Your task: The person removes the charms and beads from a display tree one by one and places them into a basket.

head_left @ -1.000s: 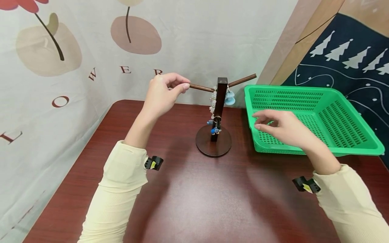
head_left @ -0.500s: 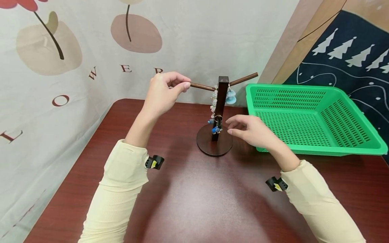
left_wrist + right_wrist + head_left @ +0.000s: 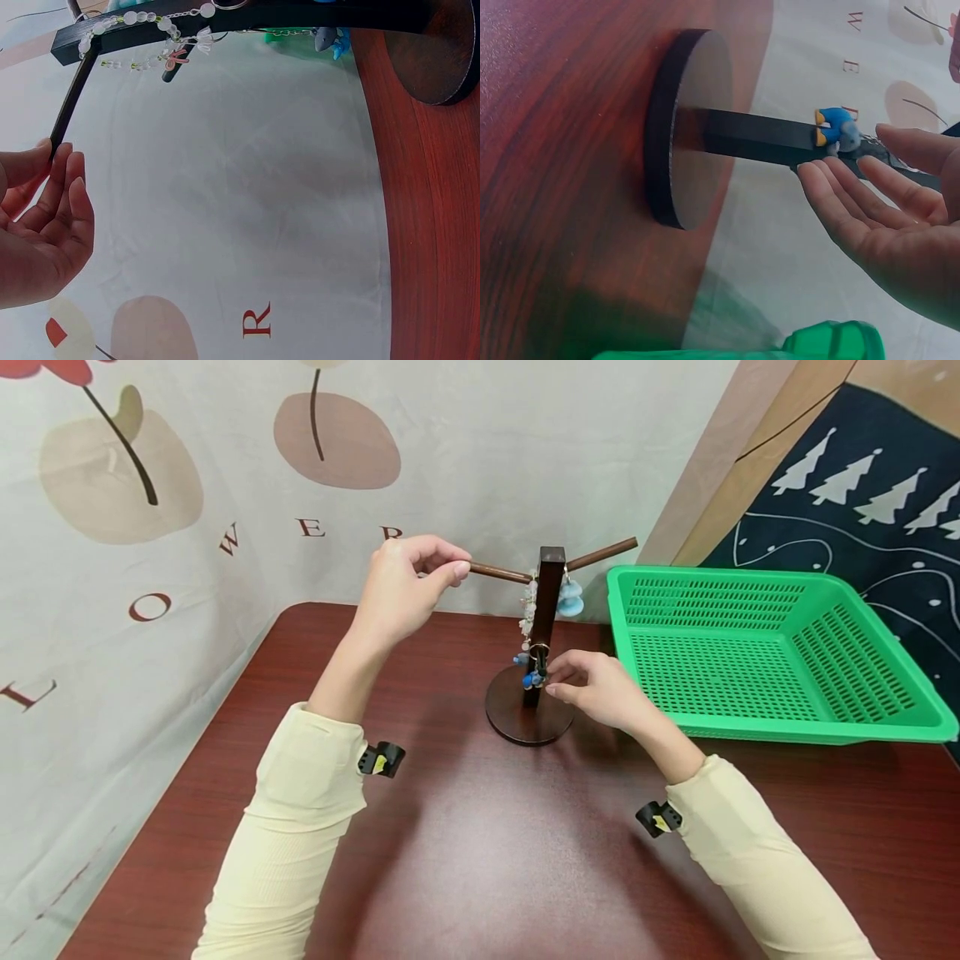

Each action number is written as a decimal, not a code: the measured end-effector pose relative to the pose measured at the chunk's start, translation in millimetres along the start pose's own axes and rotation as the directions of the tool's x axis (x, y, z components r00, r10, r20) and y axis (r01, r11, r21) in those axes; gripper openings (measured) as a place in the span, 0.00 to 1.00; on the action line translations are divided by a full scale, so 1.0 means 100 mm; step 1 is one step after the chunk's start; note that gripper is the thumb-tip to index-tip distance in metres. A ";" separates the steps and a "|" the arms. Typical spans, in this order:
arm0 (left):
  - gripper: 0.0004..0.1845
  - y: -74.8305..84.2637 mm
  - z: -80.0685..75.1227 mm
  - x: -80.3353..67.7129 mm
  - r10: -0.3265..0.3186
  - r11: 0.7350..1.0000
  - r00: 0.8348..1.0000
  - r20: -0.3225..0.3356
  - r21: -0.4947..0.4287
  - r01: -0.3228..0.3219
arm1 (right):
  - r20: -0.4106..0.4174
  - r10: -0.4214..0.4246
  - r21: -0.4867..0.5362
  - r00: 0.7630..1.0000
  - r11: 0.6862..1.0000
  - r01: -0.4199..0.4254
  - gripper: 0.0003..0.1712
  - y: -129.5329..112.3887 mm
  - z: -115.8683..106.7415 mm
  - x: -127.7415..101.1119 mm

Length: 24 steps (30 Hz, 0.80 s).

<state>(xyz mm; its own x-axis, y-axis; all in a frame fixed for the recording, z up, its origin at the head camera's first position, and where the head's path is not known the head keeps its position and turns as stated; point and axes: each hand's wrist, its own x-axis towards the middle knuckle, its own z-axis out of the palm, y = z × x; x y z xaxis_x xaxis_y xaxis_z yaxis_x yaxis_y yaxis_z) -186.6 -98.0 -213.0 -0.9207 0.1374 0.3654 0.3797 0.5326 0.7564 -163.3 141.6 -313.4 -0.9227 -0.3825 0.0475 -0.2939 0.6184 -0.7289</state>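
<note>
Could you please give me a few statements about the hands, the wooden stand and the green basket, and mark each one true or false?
1. The left hand holds the tip of the stand's left bar. True.
2. The green basket holds several charms. False: nothing shows in it.
3. The right hand is at the blue charm low on the stand's post. True.
4. The stand lies tipped over on the table. False: it stands upright on its round base.
5. A bead chain hangs from the stand. True.
</note>
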 end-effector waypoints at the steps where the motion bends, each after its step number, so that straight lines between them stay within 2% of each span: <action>1: 0.06 0.00 0.00 0.00 0.000 1.000 1.000 0.000 0.002 0.000 | -0.005 0.004 0.001 1.000 1.000 -0.004 0.11 0.00 0.01 0.00; 14: 0.06 0.01 0.00 0.00 0.012 1.000 1.000 0.001 -0.002 -0.012 | -0.020 0.065 0.052 0.998 0.997 -0.064 0.11 0.06 0.11 0.05; 24: 0.06 0.00 0.00 0.01 0.014 1.000 1.000 -0.005 -0.007 -0.014 | -0.028 0.085 0.137 0.996 0.987 -0.081 0.07 0.10 0.16 0.06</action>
<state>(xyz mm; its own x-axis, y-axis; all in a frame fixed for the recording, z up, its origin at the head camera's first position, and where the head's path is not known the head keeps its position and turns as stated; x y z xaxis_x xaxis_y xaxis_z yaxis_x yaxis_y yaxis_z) -187.4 -97.9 -213.1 -0.9146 0.1408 0.3789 0.3936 0.5244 0.7550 -167.6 134.5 -331.7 -0.9511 -0.3089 0.0043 -0.1816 0.5477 -0.8167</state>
